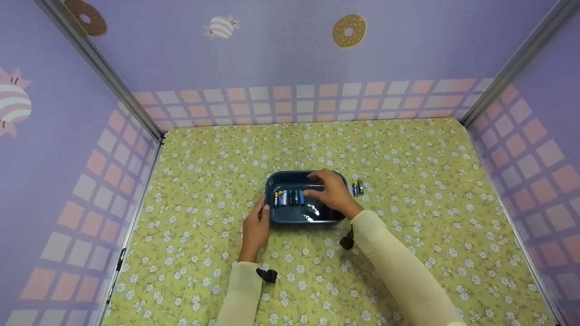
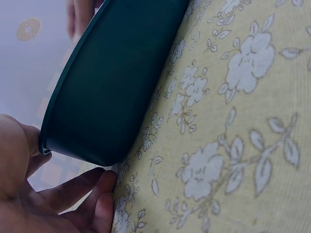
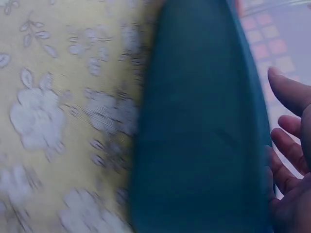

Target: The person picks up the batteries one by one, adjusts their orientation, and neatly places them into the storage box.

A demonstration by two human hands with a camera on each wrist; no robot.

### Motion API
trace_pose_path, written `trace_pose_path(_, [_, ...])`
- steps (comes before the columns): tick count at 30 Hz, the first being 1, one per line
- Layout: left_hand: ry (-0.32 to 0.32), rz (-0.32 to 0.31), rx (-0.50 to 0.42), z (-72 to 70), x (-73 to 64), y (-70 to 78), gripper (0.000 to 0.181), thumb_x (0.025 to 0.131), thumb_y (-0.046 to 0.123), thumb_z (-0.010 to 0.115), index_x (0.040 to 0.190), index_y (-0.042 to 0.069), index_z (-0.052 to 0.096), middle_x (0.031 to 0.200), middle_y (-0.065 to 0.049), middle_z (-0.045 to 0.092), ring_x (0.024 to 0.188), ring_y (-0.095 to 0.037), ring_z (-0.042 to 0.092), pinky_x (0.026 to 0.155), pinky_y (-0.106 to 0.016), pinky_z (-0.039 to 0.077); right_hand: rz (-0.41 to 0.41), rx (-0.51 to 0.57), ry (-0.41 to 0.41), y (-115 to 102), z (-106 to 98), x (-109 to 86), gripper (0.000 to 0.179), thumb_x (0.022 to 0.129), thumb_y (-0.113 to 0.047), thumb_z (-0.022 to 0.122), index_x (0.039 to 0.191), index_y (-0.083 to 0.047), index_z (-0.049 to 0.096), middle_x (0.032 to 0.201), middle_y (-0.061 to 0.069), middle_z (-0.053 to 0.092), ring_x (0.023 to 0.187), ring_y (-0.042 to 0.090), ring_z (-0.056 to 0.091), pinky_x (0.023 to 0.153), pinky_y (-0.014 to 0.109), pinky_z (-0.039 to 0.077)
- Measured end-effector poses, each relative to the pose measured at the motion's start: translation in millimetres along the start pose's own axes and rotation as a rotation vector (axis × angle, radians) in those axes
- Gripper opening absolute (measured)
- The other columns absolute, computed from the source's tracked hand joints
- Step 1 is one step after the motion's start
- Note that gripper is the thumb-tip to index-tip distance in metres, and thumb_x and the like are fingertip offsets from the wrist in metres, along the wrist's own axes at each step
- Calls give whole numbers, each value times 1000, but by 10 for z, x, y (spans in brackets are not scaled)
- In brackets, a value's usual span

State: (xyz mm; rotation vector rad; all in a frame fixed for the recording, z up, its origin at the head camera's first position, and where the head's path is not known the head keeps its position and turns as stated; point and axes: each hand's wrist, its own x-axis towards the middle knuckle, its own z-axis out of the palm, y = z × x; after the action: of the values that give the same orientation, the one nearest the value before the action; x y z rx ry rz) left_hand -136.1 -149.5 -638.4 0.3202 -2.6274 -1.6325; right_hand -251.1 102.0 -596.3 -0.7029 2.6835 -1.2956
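Note:
A dark teal plastic basin (image 1: 303,222) sits on the flowered cloth. Inside it, several batteries (image 1: 290,198) stand side by side in a row toward the left. My left hand (image 1: 257,228) holds the basin's left end, thumb at the rim and fingers (image 2: 104,182) low against the outer wall near the cloth. Over the basin's right half is my right hand (image 1: 333,192), its thumb and fingers spread apart with nothing seen between them. The thumb tip comes right beside the blue battery (image 1: 302,198) at the row's right end.
Two more batteries (image 1: 358,188) lie on the yellow flowered cloth (image 1: 408,181) just right of the basin. Purple panels with pink and white squares (image 1: 281,106) wall in the back and both sides. Black straps (image 1: 268,275) show at the wrists.

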Motion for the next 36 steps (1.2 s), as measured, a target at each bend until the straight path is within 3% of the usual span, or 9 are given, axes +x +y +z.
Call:
trace_pose_path(4, [1,-16,9,5,4,3,51,110,45,42,160,35,35,154,-4,52,108,-23,64,88,-45,49,9,3,104,15,-254,-25,53,88,-37,82,128,-5,68,120,14,67,106,30,65,93,46,54])
trace_pose_path(8, [1,-26,8,2,0,6,54,110,48,41,161,31,35,148,-5,58,97,-23,62,83,-43,46,34,-2,190,118,-513,-64,50,89,-35,81,127,-6,68,119,15,68,104,31,64,91,50,53])
trace_pose_path(14, [9,-22,7,-3,-5,16,54,109,50,41,160,32,36,150,-5,56,115,-24,63,88,-45,48,79,-22,242,390,-786,-175,49,91,-28,80,133,-7,64,121,17,67,106,36,62,91,53,50])
trace_pose_path(21, [5,-28,-2,1,3,8,53,109,50,42,160,35,36,155,-3,52,125,-25,61,94,-48,50,202,-39,147,733,-900,-308,58,92,-28,79,142,-8,56,133,19,59,121,43,55,98,58,46])
trace_pose_path(25, [4,-34,-2,3,7,-1,53,109,50,42,159,37,36,157,-2,49,133,-26,57,101,-51,50,224,-66,65,903,-902,-370,71,88,-27,84,147,-5,52,139,20,55,129,43,50,104,60,44])
trace_pose_path(31, [5,-22,-1,6,11,-3,55,108,53,41,160,35,35,160,-2,45,137,-28,54,106,-52,47,236,-125,-49,1083,-859,-444,81,83,-29,88,152,-10,50,151,15,50,144,40,39,113,62,35])
trace_pose_path(34, [0,-11,-7,7,10,-3,55,109,52,41,160,33,35,133,-11,64,104,-31,66,90,-49,53,224,-160,-74,1154,-832,-463,81,82,-33,88,151,-14,51,153,13,50,145,39,38,116,61,33])
trace_pose_path(36, [-2,-10,-8,8,12,-3,55,109,50,41,160,33,35,106,-12,65,78,-29,60,76,-44,50,212,-172,-80,1192,-816,-466,80,82,-35,88,151,-15,52,153,12,50,143,38,39,115,60,34])
